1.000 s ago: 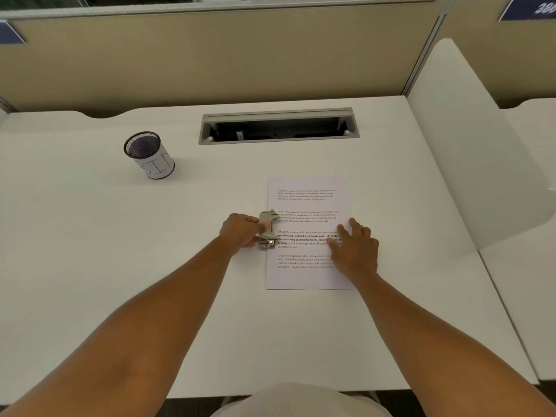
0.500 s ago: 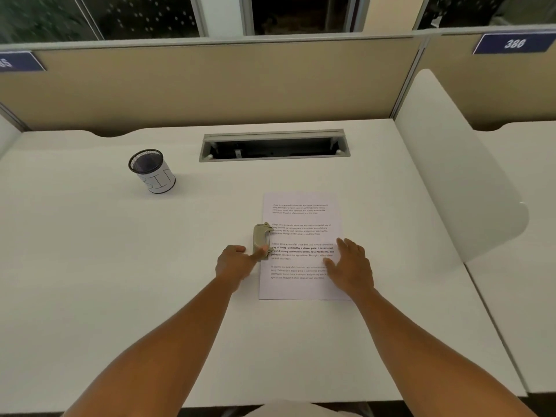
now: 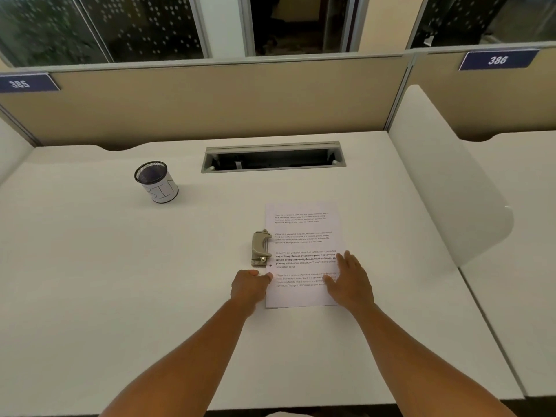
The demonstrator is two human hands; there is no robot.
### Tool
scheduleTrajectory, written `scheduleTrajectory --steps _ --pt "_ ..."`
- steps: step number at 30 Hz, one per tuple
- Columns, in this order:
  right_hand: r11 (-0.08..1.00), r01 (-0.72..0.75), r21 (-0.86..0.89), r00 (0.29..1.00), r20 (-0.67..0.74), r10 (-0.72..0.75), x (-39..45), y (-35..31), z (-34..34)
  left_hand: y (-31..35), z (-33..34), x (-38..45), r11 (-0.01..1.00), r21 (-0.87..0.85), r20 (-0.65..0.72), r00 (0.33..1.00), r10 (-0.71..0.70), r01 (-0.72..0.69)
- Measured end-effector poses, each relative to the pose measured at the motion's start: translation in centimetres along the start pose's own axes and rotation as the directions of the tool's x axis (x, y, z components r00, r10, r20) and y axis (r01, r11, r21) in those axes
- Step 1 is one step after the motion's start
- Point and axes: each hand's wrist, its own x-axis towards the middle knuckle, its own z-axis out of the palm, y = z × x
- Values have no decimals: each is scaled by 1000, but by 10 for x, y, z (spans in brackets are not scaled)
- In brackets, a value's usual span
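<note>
A printed paper sheet lies flat on the white desk. A grey-beige hole punch sits at the sheet's left edge, with a small dark hole in the paper just below it. My left hand is off the punch, fingers curled, its thumb tip touching the sheet's left edge; whether it pinches the paper is hidden. My right hand lies flat, fingers straight, pressing on the sheet's lower right part.
A black mesh pen cup with a white label stands at the back left. An open cable tray is set into the desk's rear. A white divider panel rises on the right; beige partitions close the back.
My left hand has let go of the hole punch and drawn back toward me along the sheet's left edge. The right hand stays on the paper. The camera has tilted upward.
</note>
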Motion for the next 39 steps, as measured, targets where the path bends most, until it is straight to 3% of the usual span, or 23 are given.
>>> scheduleTrajectory --steps 7,10,16,19,24,29,39 --pt "997 -60 54 998 14 60 -9 14 -5 4 19 -9 999 40 187 982 10 -18" --pt "993 -88 83 996 29 86 -11 18 -8 11 27 -12 994 62 283 957 68 -89" --pt "959 -161 234 985 -20 171 -10 20 -18 23 32 -17 926 156 293 911 290 -345" --pt "907 -201 370 970 -55 238 -5 18 -26 26 27 -18 909 116 288 890 354 -399" --pt "711 -257 655 942 6 335 3 14 -45 33 15 -20 908 -27 254 875 412 -419" --pt "537 -195 821 958 41 285 6 15 -49 37 3 -21 899 -89 270 858 437 -430" --pt "507 -80 858 963 -64 260 3 17 -50 45 -13 -14 912 -271 209 906 367 -307"
